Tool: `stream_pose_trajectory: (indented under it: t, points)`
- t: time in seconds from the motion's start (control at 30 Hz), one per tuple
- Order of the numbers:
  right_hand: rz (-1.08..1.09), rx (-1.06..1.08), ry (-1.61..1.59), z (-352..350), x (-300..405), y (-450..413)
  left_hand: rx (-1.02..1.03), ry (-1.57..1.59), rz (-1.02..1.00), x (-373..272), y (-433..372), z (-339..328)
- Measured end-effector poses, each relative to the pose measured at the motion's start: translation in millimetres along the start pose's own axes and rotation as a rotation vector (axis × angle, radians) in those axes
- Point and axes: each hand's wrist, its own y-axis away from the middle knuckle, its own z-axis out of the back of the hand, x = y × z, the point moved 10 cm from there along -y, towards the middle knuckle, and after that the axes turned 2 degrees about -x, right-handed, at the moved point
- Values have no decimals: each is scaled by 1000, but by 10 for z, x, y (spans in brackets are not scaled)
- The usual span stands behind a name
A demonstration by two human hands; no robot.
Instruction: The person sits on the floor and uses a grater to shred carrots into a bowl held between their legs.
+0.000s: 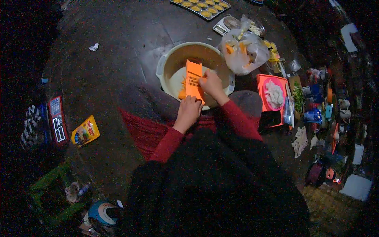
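My left hand (189,112) grips the near end of an orange plastic grater (194,74), which lies tilted over a large cream-coloured basin (192,47) between my legs. Over the grater's holes, my right hand (211,84) has its fingers closed on a small orange piece, perhaps carrot, mostly hidden by the fingers. Orange shreds (183,83) and a larger orange chunk (181,94) lie in the basin, left of the grater.
Beyond the basin's right rim sit a plastic bag (245,53) with orange pieces and a kitchen scale (221,28). A pink plate (274,94) of white food rests on a red tray (263,79). A tray of filled cups (207,17) stands far ahead; a yellow pouch (86,131) lies left.
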Motion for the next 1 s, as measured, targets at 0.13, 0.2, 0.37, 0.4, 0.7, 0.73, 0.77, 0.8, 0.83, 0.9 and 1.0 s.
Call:
stream_pose_trajectory:
  t: [0.13, 0.2, 0.37, 0.4, 0.7, 0.73, 0.77, 0.8, 0.83, 0.9, 1.0]
  points:
    - [75, 11, 82, 25, 211, 347, -33, -49, -30, -21, 43, 32]
    - [140, 31, 114, -48, 368, 378, 34, -94, -31, -46, 84, -16]
    - [135, -45, 119, -225, 291, 80, 58, -59, 4, -85, 67, -20]
    - [127, -53, 119, -239, 210, -35, 74, -31, 5, -102, 44, -40]
    - [145, 94, 105, -303, 331, 260, 91, 82, 46, 36, 93, -96]
    - [119, 47, 82, -305, 273, 162, 67, 86, 46, 17, 49, -73]
    - [111, 41, 83, -347, 234, 33, 71, 88, 36, -14, 32, -69]
    - [97, -62, 89, -260, 119, -114, 81, 98, 20, -80, -23, -67]
    - [100, -154, 86, -167, 149, -179, 86, 99, 23, -68, -37, -63]
    - [107, -99, 98, -142, 161, -159, 88, 121, 50, -30, -17, -71]
    - [285, 48, 16, -228, 373, 347, 86, 127, 83, 37, 42, -28]
